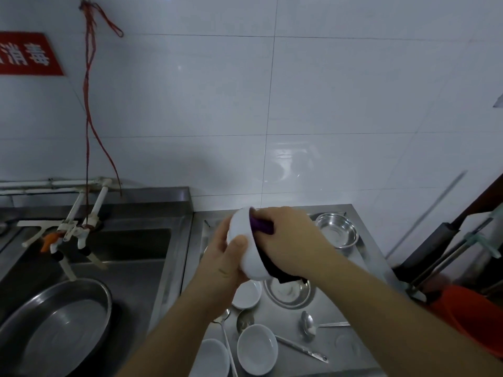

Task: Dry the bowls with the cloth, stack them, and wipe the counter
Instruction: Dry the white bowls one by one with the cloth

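left thumb (239,243) presses the outer wall of the white bowl (246,248), the left hand (220,265) curled around it from below; right hand (288,240) pushes the purple cloth (261,224) inside, fingers bunched on it. bowl is held tilted above the steel counter (343,341). glazed ceramic, probably wet and slick, light but breakable; best cradled by rim and base
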Demonstrator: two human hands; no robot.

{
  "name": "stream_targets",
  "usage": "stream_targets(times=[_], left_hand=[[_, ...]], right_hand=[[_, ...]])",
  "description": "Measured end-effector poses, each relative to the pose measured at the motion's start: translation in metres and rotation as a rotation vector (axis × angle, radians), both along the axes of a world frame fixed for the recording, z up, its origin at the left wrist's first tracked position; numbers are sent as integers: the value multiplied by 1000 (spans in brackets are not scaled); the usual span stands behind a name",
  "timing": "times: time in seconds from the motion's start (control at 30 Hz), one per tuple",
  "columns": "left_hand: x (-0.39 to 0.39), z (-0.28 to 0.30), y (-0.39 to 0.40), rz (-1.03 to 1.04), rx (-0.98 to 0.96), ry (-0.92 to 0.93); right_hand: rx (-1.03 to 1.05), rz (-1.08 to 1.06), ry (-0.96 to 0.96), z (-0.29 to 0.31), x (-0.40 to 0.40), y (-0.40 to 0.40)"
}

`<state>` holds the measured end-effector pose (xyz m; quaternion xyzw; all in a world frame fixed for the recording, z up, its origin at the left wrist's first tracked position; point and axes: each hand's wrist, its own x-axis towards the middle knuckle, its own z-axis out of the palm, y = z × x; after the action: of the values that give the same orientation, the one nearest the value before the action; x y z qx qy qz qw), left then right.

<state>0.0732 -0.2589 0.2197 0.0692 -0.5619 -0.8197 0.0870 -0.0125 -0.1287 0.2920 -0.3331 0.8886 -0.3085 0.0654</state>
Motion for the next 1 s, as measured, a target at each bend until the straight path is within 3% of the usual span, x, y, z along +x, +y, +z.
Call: stream_targets(times=[0.07, 0.17, 0.23, 0.37, 0.47, 0.57, 0.63, 0.7, 0.8, 0.93, 1.0], left_hand=[[0, 1, -2, -8, -108, 21], [0, 3, -7, -38, -193, 32], [0, 5, -7, -53, -274, 22], [-1, 7, -8, -53, -436, 4], [-1, 8, -13, -123, -618, 20], [-4, 12, -10, -142, -654, 22], [-8, 14, -7, -21, -509, -40], [-9, 10, -8, 91, -130, -188], [5, 0, -2, -84, 313, -345], [11, -4, 10, -93, 698, -270], [10, -1, 12, -44, 744, -188]], right_hand=[[12, 0, -245, 4, -7, 7], [-303, -103, -937, 8, -7, 23], [-507, -155, -1241, 4, -4, 33], [-743, -203, -1371, -7, 2, 39], [-731, -124, -1340, -8, 4, 41], [-757, -98, -1346, -13, 6, 45], [-863, -71, -1325, -18, 6, 46], [-971, -33, -1291, -23, 7, 47], [-1090, -8, -1295, -29, 5, 50], [-1120, -22, -1335, -45, 6, 51], [-1102, -31, -1374, -54, 8, 52]])
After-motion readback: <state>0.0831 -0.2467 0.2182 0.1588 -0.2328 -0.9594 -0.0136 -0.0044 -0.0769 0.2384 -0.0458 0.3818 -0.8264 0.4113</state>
